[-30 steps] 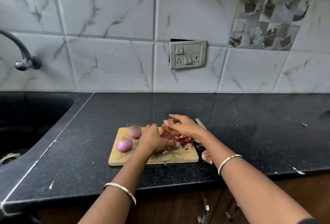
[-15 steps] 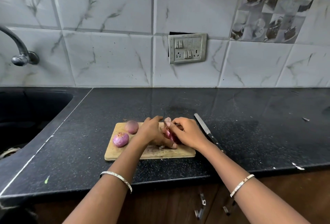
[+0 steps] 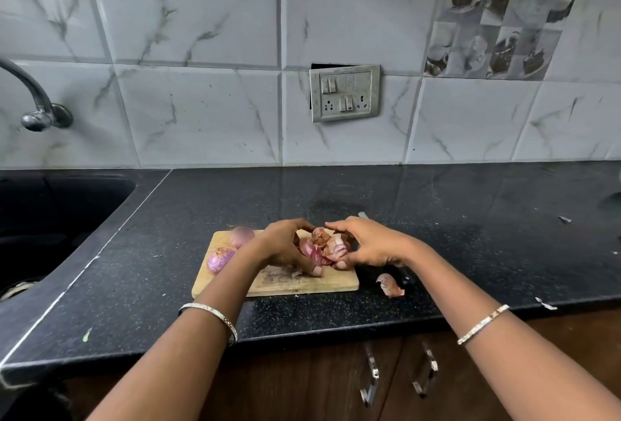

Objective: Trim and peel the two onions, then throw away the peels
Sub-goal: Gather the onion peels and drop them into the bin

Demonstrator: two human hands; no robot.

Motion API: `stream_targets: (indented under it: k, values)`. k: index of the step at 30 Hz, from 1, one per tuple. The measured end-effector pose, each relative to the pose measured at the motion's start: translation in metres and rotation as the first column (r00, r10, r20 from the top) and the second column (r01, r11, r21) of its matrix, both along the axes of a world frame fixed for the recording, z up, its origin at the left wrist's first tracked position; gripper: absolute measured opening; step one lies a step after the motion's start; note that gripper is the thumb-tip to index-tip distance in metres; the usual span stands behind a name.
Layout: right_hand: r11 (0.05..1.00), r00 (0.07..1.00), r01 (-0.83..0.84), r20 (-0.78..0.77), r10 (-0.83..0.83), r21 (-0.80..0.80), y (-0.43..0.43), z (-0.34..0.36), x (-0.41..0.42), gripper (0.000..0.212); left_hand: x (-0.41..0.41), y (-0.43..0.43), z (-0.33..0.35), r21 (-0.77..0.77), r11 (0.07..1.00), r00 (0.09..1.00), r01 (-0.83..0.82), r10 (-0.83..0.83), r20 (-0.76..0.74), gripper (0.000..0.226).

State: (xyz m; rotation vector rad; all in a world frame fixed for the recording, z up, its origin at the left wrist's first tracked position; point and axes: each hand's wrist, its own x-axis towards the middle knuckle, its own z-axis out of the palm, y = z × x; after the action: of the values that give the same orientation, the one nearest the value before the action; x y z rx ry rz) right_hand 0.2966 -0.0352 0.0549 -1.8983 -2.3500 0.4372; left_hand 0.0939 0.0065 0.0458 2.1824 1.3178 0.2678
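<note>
nearest to me i see two metal cabinet handles under the bench edge, and both forearms reaching in over it, a bangle on each wrist. right of the board a loose peel lies on the bench, just beside the board's right corner. on the board, both hands are cupped round one heap of peels. the left hand curls in from the left with its fingertips down on the wood. the right hand curls in from the right, thumb under the heap. the peels sit between the two palms, gripped from both sides.

at the board's left end the near onion and far onion lie bare and purple, close together and clear of the hands. behind the right hand a knife tip shows on the bench. further off, the sink is at far left with the tap over it. a socket plate is on the tiled wall.
</note>
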Motion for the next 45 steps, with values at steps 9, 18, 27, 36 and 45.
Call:
stream_targets:
  k: [9,18,27,36,45]
  values:
    - [0.966,0.938,0.229,-0.293,-0.186,0.120,0.009,-0.027,-0.032,0.020,0.005,0.000,-0.013,0.129,0.984,0.992,-0.124,0.123,0.013,0.035]
    - [0.897,0.833,0.394,-0.490,-0.257,0.199,-0.009,-0.026,-0.028,0.031,0.022,-0.013,-0.009,0.108,0.964,0.944,-0.241,0.207,0.257,0.002]
    - [0.893,0.469,0.450,-0.855,-0.222,0.015,-0.033,-0.030,0.022,0.014,0.066,-0.045,0.011,-0.025,0.976,0.873,-0.216,0.205,0.442,0.014]
    - [0.865,0.333,0.502,-0.925,-0.182,0.011,-0.124,-0.045,0.098,0.025,0.142,-0.111,0.008,0.026,0.997,0.914,-0.073,0.057,0.401,0.016]
    - [0.762,0.164,0.634,-0.940,-0.301,-0.133,-0.243,-0.134,0.169,0.021,0.238,-0.190,-0.086,-0.150,0.984,0.933,0.093,-0.034,0.358,0.013]
